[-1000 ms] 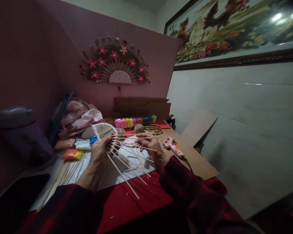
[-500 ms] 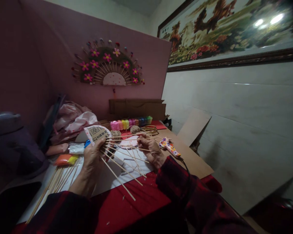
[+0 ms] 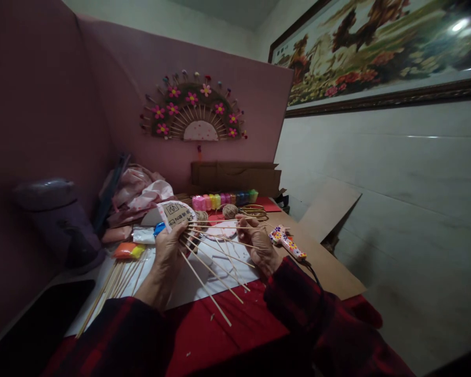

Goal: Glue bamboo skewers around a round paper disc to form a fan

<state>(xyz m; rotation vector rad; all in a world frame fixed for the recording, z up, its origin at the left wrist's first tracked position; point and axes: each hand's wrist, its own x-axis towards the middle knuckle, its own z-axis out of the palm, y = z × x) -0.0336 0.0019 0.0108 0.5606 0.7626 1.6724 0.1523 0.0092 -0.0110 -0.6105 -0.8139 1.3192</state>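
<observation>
My left hand (image 3: 169,256) is closed on a half-round piece of cardboard (image 3: 177,213) edged with pink-and-white cloth, its printed side showing. Thin wooden sticks (image 3: 210,280) spread out from the cardboard like a fan toward the right. At their far side, my right hand (image 3: 260,245) has its fingers pinched on one of the upper sticks. Below the fan lies a white sheet, and a cloth-covered piece (image 3: 222,230) shows behind the sticks. A flower-patterned glue gun (image 3: 288,243) rests just right of my right hand.
Loose sticks (image 3: 112,283) and clay packets (image 3: 129,251) lie on the left, near a purple tumbler (image 3: 63,220). Twine balls (image 3: 230,211) and a row of coloured clay (image 3: 223,199) sit behind. A flowered fan (image 3: 200,131) hangs on the pink board.
The whole view has swung a little to the left, so everything appears further right. Both hands keep nearly the same hold on the fan.
</observation>
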